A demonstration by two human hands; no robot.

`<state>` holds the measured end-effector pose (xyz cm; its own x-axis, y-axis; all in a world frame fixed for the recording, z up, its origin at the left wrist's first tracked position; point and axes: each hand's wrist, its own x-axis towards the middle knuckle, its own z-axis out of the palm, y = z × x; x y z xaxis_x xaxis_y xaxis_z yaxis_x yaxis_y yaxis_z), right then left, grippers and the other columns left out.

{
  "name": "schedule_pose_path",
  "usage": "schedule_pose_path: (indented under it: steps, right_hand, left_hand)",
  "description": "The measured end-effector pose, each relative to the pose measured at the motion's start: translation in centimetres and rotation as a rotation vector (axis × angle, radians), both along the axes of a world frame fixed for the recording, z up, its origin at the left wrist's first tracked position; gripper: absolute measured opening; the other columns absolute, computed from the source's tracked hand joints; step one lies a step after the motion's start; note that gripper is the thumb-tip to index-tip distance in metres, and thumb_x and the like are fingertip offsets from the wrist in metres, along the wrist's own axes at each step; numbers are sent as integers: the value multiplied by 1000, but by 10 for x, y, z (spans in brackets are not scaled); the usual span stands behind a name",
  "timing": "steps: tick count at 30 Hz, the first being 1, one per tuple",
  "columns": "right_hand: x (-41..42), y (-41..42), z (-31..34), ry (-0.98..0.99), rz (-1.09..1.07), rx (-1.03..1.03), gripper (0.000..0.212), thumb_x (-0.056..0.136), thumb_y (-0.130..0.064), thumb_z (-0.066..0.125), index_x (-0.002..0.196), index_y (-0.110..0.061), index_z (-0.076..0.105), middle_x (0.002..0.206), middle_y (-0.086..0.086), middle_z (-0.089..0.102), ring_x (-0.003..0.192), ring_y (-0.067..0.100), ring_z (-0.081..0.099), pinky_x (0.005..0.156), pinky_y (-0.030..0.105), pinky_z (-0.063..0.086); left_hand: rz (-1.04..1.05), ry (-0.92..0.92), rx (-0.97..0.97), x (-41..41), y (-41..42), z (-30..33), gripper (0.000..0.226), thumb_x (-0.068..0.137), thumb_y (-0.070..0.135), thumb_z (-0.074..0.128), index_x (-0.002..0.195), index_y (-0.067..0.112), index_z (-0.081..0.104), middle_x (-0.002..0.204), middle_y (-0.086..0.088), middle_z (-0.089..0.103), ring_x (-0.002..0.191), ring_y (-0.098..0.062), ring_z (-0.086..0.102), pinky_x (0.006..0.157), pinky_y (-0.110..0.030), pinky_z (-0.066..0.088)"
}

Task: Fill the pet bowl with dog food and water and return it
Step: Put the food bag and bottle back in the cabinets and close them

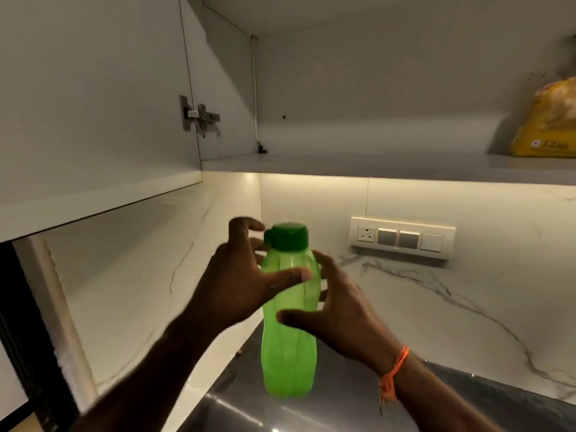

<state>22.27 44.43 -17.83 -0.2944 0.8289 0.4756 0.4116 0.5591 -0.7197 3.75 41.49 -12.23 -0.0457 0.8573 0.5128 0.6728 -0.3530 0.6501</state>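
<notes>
1. The green bottle (288,332) stands upright in mid-air above the dark counter (311,413), held between both hands near the corner of the marble walls. Its dark green cap (288,236) is on, so no water can come out yet.

2. The right hand (339,313) is the carrying grip: thumb across the near face of the bottle's middle, fingers curled round the far right side, clamped on the body to steady it.

3. The left hand (240,275) sits higher. Its thumb presses across the bottle's shoulder while the fingers curve toward the cap with a small gap; they look poised to twist the cap off, though whether they touch it is hard to tell through the blur.

4. Judged from this, the step in hand is opening the bottle for the water part of the task.

5. The pet bowl is not in view, so its place and how full it is cannot be told.

6. A yellow bag (548,120) stands on the open cupboard shelf (343,165) at far right, possibly the dog food, though its label is unreadable.

7. A switch plate (402,238) is fixed to the far wall, right of the bottle.
</notes>
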Motion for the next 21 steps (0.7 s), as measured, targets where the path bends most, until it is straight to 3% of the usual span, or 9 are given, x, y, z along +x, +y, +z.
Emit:
schedule_pose_path:
  steps: [3, 6, 11, 15, 18, 21]
  right_hand:
    - [14, -11, 67, -8, -31, 71, 99, 54, -69, 84, 139, -48, 38, 122, -16, 60, 103, 13, 67, 83, 43, 60]
    - [26, -18, 128, 28, -45, 113, 81, 59, -56, 89, 125, -45, 44, 108, -24, 57, 100, 10, 65, 79, 44, 62]
    - [46, -4, 214, 142, -17, 38, 79, 68, -39, 90, 133, -31, 47, 111, -4, 67, 91, 17, 74, 69, 45, 65]
    - [57, 20, 273, 107, -21, 45, 59, 77, -37, 85, 122, -28, 47, 112, 2, 70, 94, 22, 74, 73, 41, 64]
    - [59, 45, 306, 61, -45, 61, 37, 81, -37, 81, 108, -27, 58, 103, 2, 74, 89, 21, 76, 68, 36, 64]
    - [59, 77, 330, 32, -85, 20, 48, 80, -41, 80, 118, -19, 61, 106, 5, 75, 88, 23, 76, 68, 38, 64]
  left_hand:
    - [-40, -50, 113, 16, -5, 59, 95, 49, 72, 82, 125, 38, 38, 119, 7, 69, 92, -3, 70, 80, -29, 61]
    - [-121, -153, 206, 27, 0, 108, 89, 55, 63, 86, 130, 33, 47, 112, 3, 74, 91, -5, 75, 81, -32, 64]
    - [-238, -184, 317, 44, 28, 179, 87, 74, 54, 86, 147, 25, 49, 118, -1, 75, 102, -10, 75, 88, -36, 63]
    - [-255, -155, 352, 55, 59, 227, 83, 71, 61, 84, 138, 17, 60, 121, -1, 73, 105, -13, 73, 92, -40, 62]
    - [-317, -161, 337, 62, 87, 256, 63, 78, 51, 84, 127, 15, 67, 112, 1, 75, 94, -10, 77, 81, -38, 65]
    - [-343, -194, 286, 65, 119, 275, 67, 80, 52, 82, 134, 16, 63, 116, 2, 73, 90, -9, 77, 68, -34, 66]
